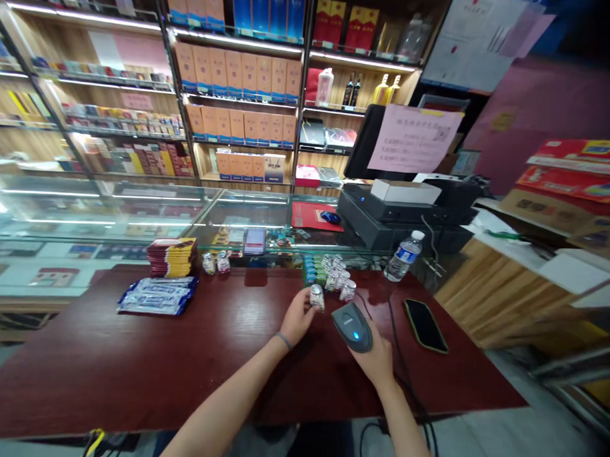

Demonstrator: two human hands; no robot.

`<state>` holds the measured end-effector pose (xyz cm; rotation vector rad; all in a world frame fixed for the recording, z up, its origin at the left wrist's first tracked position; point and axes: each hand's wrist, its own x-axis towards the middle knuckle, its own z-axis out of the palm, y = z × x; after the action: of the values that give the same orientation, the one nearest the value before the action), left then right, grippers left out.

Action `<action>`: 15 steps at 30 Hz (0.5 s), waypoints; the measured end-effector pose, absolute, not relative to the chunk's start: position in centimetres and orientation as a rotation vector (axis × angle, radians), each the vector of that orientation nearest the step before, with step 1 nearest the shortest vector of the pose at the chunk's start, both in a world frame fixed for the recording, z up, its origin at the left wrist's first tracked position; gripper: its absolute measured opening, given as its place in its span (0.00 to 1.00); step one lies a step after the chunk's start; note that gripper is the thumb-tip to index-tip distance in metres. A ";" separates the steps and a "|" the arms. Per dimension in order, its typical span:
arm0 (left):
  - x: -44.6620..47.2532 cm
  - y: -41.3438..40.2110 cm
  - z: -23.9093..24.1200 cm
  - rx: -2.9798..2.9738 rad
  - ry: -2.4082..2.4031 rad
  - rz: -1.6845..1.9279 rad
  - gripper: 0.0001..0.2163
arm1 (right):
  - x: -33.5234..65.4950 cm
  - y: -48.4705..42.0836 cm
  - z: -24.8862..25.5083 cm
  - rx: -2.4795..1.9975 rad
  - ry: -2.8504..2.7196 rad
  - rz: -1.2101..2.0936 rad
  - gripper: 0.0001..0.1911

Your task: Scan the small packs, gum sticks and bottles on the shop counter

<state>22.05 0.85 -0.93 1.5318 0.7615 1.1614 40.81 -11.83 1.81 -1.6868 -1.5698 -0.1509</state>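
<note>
My left hand (298,316) has its fingers closed around a small clear jar (316,297) with a silvery lid, just in front of a cluster of similar jars (336,273). In my right hand (378,356) is a dark grey barcode scanner (352,326) with a blue light on top; its head points toward the jars. Green and blue small packs (311,270) stand against the cluster's left side. Two more jars (216,263) sit farther left, beside a stack of red and yellow packets (172,257). Labels on the jars are too small to read.
Blue and white packets (157,295) lie at the table's left. To the right are a phone (426,325) and a water bottle (404,256). The scanner's cable runs across the right side. A glass counter (150,210) and a monitor (365,140) stand behind.
</note>
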 end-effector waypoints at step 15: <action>-0.1 3.3 0.0 0.773 0.747 1.289 0.14 | 27.8 -8.6 2.8 -1.300 -1.937 0.175 0.24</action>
<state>-0.11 3.31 -0.02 0.7733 0.7472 1.2889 27.81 -8.62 2.83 -1.3003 -1.9369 0.1749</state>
